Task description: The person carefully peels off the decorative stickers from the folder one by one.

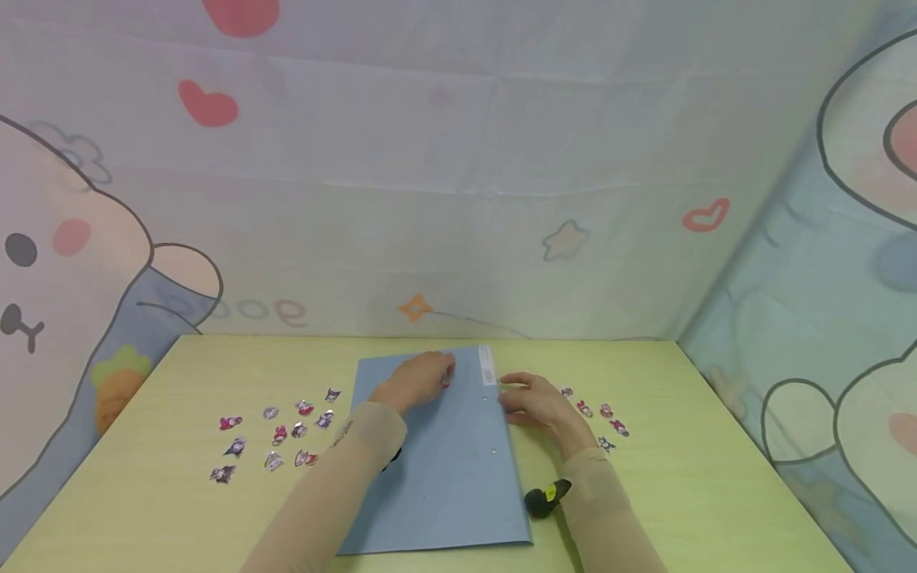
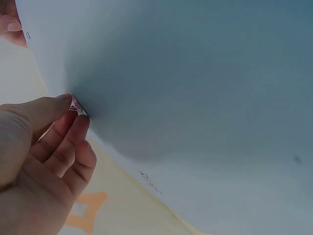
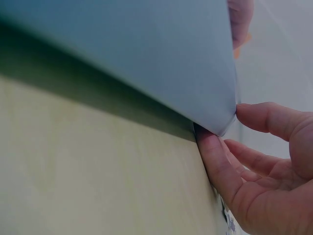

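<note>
A blue file folder (image 1: 451, 477) with a white label strip lies on the table in the head view. My left hand (image 1: 415, 380) is over its upper part and pinches a small cartoon sticker (image 2: 77, 105) between thumb and fingertips. Another sticker (image 2: 150, 182) is on the folder near its edge in the left wrist view. At the folder's right edge is my right hand (image 1: 537, 406). In the right wrist view, the thumb (image 3: 266, 117) touches that edge while the index finger reaches under it. The far side of the left hand's grip is hidden.
Several cartoon stickers (image 1: 279, 434) are spread on the pale table (image 1: 165, 509) left of the folder. More stickers (image 1: 606, 411) lie right of my right hand. A patterned cloth (image 1: 430, 199) hangs behind the table. A black device (image 1: 548, 497) sits at the right wrist.
</note>
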A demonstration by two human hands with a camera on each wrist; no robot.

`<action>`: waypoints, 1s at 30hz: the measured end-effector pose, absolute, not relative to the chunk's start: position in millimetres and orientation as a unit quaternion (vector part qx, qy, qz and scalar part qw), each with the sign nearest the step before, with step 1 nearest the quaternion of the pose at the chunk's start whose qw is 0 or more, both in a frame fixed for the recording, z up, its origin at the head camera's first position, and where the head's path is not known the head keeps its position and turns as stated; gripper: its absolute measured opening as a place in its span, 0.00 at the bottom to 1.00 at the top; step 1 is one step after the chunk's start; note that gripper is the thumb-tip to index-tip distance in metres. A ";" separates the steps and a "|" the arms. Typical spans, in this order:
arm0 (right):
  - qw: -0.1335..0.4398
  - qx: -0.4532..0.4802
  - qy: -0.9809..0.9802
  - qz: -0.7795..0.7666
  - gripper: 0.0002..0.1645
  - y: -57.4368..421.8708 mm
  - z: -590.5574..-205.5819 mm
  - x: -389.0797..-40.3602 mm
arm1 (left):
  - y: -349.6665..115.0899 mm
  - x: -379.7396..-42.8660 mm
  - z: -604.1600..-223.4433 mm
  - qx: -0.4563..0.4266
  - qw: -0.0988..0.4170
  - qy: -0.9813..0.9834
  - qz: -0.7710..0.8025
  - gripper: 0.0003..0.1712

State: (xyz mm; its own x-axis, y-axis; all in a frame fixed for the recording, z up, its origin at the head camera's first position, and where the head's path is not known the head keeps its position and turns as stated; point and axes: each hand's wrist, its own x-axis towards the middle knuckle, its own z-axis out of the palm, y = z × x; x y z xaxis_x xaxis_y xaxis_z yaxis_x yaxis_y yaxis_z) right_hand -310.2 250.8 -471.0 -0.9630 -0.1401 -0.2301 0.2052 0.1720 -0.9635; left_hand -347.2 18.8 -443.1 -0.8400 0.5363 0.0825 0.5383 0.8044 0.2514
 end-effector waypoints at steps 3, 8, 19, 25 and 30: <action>0.136 0.018 0.753 -0.644 0.32 250.3 -473.2 -311.1 | 19.2 -345.0 -442.0 -0.274 -0.009 -0.952 -0.136 0.06; 0.137 0.016 0.755 -0.641 0.32 249.6 -474.4 -311.2 | 18.9 -343.0 -441.6 -0.258 -0.030 -0.954 -0.151 0.05; 0.131 0.028 0.772 -0.621 0.31 249.9 -472.4 -311.1 | 22.0 -343.2 -442.1 -0.305 0.000 -0.940 -0.155 0.03; 0.136 0.028 0.768 -0.625 0.32 249.5 -471.8 -311.2 | 16.0 -336.6 -429.6 -0.309 0.009 -0.940 -0.143 0.03; 0.136 0.023 0.768 -0.625 0.31 250.1 -470.6 -312.2 | 0.6 -335.1 -420.6 -0.307 0.020 -0.941 -0.142 0.03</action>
State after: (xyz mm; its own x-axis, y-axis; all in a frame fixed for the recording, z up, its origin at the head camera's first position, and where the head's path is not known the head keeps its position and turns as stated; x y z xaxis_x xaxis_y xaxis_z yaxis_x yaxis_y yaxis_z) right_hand -312.2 250.1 -470.6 -0.9620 -0.1353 -0.2373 0.2049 0.2172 -0.9544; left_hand -335.1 0.6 -420.6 -0.8105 0.5724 0.1246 0.5837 0.7712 0.2541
